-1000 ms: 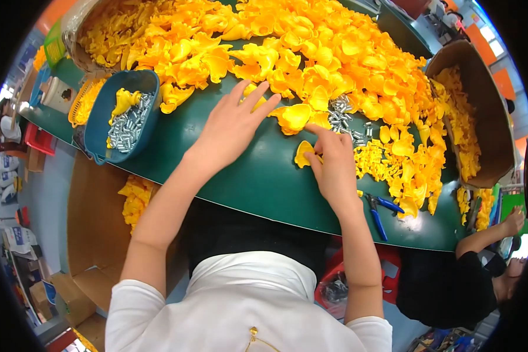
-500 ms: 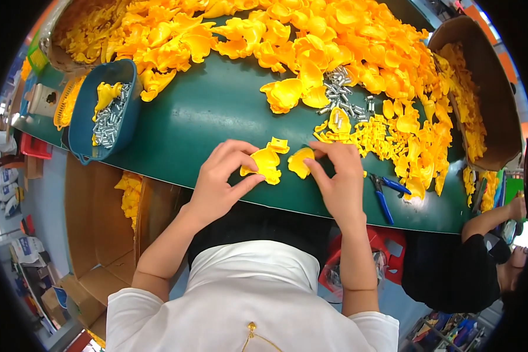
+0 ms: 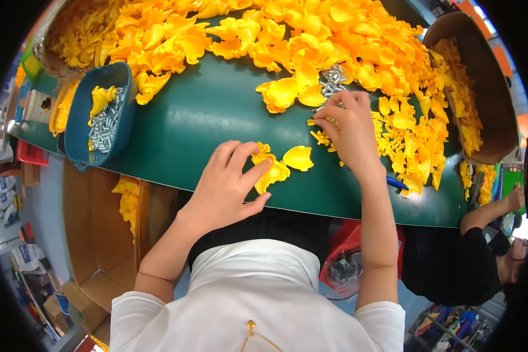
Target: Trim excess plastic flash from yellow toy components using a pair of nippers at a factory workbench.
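Green tabletop (image 3: 205,117) holds everything: left hand (image 3: 229,188) pinches a yellow plastic petal piece (image 3: 270,173) at six o'clock; right hand (image 3: 349,126) closes on small yellow clips (image 3: 321,138) at three o'clock. Best steady the petal flat.

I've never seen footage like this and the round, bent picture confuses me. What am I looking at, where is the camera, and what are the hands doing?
The camera sits on a person's head and looks down, so you see their own white shirt at the bottom and both forearms reaching up into the picture. The wide lens bends straight edges, which is why the dark green table looks curved.

The left hand pinches a yellow plastic shell piece at the table's near edge. A second yellow piece lies just beside it. The right hand reaches into small yellow bits and a pile of silver screws; what it grips, if anything, is hidden.

A big heap of yellow pieces covers the far side. At the left stands a blue tub with more screws. Another person's arm shows at the right.
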A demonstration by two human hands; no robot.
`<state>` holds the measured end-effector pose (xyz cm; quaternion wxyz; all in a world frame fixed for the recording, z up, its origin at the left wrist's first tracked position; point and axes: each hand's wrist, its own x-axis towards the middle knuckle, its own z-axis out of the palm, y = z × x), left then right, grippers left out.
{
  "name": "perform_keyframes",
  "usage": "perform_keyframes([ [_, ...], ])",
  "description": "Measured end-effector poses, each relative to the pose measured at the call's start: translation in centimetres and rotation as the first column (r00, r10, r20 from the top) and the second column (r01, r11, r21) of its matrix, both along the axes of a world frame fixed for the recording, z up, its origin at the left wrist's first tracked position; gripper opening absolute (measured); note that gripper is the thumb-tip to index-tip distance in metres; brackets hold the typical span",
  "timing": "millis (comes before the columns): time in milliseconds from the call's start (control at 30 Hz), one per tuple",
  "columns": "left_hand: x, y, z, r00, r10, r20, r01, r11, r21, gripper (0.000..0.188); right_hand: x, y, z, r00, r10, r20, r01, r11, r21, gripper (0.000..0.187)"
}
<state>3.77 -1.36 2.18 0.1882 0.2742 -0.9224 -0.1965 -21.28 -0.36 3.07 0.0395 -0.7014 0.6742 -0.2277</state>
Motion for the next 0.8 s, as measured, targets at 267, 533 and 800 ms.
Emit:
perform_keyframes([
  [267,-0.2,0.0,-1.2,0.995,-0.098,-0.019,0.094,0.983,-0.161,0.038,4.3,4.9,0.8,0.916,0.075,0.393,-0.029,0.992,-0.123,0.010],
  [533,-1.0,0.8,-1.6,0.985,-0.131,-0.112,0.102,0.967,-0.234,0.014,7.0,8.7,-2.3,0.875,-0.091,0.476,0.143,0.987,-0.075,0.010],
  [800,-1.3,0.8,-1.3,0.986,-0.153,-0.061,0.128,0.946,-0.299,0.014,7.8,7.9,-3.5,0.899,-0.136,0.417,0.224,0.960,-0.170,0.011],
])
